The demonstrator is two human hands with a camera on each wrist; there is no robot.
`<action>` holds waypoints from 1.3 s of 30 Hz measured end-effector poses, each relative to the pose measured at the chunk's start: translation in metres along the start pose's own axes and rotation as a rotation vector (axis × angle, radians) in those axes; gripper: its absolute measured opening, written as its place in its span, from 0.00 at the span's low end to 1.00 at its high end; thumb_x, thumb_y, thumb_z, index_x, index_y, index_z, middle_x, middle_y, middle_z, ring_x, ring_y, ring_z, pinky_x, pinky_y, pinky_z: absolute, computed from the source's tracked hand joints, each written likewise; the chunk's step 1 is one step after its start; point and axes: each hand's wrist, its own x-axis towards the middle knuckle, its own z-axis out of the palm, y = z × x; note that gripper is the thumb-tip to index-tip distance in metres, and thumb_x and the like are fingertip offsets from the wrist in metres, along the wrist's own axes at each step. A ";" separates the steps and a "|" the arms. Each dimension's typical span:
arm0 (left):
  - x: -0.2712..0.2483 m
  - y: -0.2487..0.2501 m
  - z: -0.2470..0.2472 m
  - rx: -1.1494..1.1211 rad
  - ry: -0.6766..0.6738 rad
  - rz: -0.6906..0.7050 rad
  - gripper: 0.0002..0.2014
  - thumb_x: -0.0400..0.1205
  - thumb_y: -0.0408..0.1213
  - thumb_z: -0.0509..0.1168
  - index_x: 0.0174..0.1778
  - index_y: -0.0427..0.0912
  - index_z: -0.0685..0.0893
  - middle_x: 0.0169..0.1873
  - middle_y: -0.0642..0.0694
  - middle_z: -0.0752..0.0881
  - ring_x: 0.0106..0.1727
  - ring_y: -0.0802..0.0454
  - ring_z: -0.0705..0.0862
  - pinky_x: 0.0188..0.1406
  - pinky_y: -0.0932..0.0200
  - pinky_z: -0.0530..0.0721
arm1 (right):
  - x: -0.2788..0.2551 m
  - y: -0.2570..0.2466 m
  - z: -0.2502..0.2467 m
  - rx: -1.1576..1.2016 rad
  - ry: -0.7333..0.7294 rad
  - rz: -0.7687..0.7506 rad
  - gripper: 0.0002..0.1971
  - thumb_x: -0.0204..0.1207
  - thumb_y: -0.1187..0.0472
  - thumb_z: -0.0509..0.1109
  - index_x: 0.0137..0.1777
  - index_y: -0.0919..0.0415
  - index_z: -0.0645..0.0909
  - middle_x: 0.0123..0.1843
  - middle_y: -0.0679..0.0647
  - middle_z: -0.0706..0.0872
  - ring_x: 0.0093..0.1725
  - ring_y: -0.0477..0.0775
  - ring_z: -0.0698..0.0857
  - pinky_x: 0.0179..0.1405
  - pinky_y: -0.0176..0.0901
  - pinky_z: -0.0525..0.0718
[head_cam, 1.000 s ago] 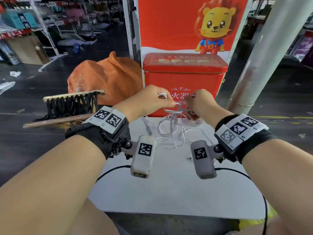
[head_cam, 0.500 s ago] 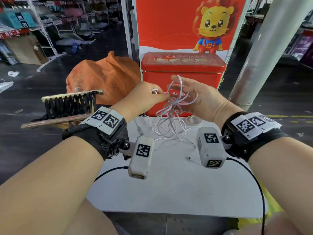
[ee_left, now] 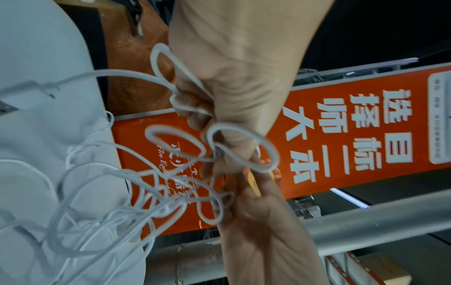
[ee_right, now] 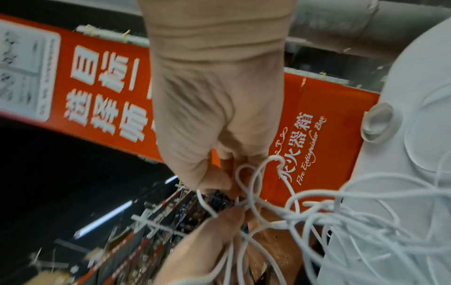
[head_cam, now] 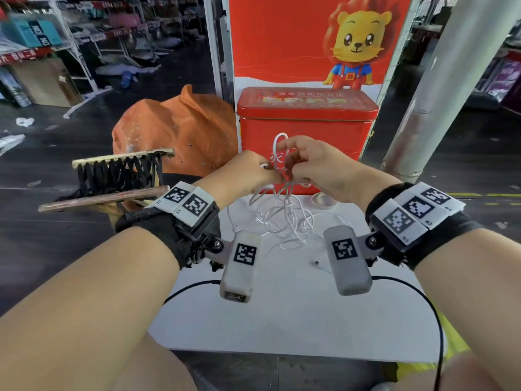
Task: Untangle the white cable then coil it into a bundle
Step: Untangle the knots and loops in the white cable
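Your left hand [head_cam: 248, 173] and right hand [head_cam: 318, 167] both pinch the knotted top of the thin, limp white cable [head_cam: 282, 218] above the white table's [head_cam: 282, 320] far edge, its light, slippery loops trailing onto the tabletop, so grip beside the knot, not the slack.

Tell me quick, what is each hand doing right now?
Left hand: closed, pinching the thin tangled white cable.
Right hand: closed, pinching the same cable.
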 end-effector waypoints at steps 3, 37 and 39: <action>-0.002 -0.007 -0.006 -0.051 -0.017 0.021 0.23 0.76 0.46 0.73 0.40 0.24 0.83 0.34 0.42 0.74 0.36 0.50 0.68 0.31 0.61 0.65 | 0.001 0.004 -0.007 0.181 0.116 0.052 0.10 0.77 0.75 0.64 0.52 0.63 0.79 0.40 0.57 0.81 0.38 0.54 0.82 0.49 0.50 0.83; -0.008 -0.014 -0.011 -0.145 0.191 0.172 0.10 0.87 0.39 0.56 0.45 0.38 0.76 0.26 0.50 0.67 0.25 0.61 0.64 0.26 0.67 0.66 | -0.011 0.003 0.001 -0.002 -0.113 0.009 0.08 0.75 0.69 0.72 0.52 0.69 0.83 0.44 0.54 0.87 0.42 0.42 0.84 0.41 0.22 0.80; -0.007 -0.014 -0.010 -0.150 0.158 0.132 0.11 0.87 0.42 0.57 0.41 0.40 0.75 0.26 0.51 0.68 0.25 0.60 0.66 0.27 0.67 0.68 | -0.010 0.005 0.001 -0.057 0.016 -0.006 0.08 0.75 0.63 0.73 0.50 0.69 0.85 0.41 0.53 0.87 0.35 0.36 0.84 0.37 0.20 0.78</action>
